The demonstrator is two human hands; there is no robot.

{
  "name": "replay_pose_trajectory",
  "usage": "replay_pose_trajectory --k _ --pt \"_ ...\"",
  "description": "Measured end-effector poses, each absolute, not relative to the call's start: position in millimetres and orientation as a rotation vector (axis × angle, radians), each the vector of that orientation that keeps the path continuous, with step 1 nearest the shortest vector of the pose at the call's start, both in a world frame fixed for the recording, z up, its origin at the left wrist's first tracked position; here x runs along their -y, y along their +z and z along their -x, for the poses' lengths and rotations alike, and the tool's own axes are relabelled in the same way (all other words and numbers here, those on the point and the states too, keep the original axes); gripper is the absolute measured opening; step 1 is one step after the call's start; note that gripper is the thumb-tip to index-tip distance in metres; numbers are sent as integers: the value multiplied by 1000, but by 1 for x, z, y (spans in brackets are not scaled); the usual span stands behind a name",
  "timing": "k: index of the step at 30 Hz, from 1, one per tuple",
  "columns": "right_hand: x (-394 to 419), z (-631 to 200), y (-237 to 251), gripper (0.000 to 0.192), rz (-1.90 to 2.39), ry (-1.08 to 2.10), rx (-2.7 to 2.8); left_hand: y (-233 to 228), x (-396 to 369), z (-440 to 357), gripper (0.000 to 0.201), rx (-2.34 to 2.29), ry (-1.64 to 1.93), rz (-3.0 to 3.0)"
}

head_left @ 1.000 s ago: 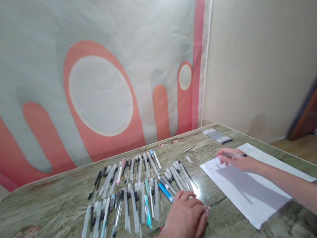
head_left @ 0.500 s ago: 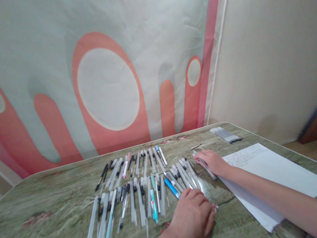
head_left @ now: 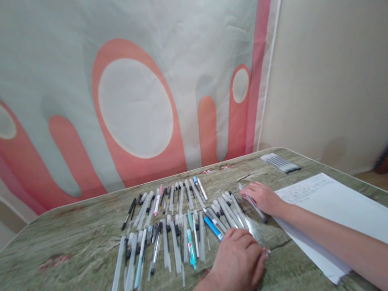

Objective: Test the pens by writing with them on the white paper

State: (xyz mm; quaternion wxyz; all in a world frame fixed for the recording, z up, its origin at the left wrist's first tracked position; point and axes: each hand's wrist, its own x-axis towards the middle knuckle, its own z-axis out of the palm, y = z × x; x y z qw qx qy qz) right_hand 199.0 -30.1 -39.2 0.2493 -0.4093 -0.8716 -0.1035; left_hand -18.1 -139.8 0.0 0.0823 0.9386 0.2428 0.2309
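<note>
My right hand [head_left: 261, 198] is closed over a clear pen [head_left: 256, 208] with a dark end, which lies slanted on the table at the paper's left edge. My left hand [head_left: 237, 261] rests palm down nearer to me, its fingers bent and together; whatever may be under them is hidden. Just beyond its fingers are a blue pen [head_left: 213, 228] and a group of clear pens [head_left: 230, 212]. Farther left, many pens lie in two rough rows: a back row [head_left: 173, 198] and a front row [head_left: 165, 247], which includes a turquoise pen [head_left: 191, 249].
A white sheet [head_left: 350, 214] with handwriting at its top lies under my right forearm. Behind it, several clear pens [head_left: 280, 163] lie side by side near the table's far right corner. The wood-patterned table [head_left: 87, 258] meets a patterned cloth [head_left: 135, 108] at the back.
The whole view has shifted slightly, so the table and pens appear a little farther right. Both hands keep nearly the same places among the things.
</note>
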Motion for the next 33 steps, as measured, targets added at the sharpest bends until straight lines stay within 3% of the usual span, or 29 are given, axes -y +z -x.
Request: replay_pose_trajectory --k 18,23,29,33 --pt "31 -199 -42 16 1133 -279 2351 1 136 21 22 -746 822 -2644" --pt "32 -198 -38 11 1209 165 2063 -2 133 21 18 -821 916 -2527" --pt "64 -174 -1 26 1074 1120 1556 -2 126 23 22 -901 1248 -2160" --pt "91 -153 9 31 944 1549 1207 -2 121 26 21 -911 1461 -2013"
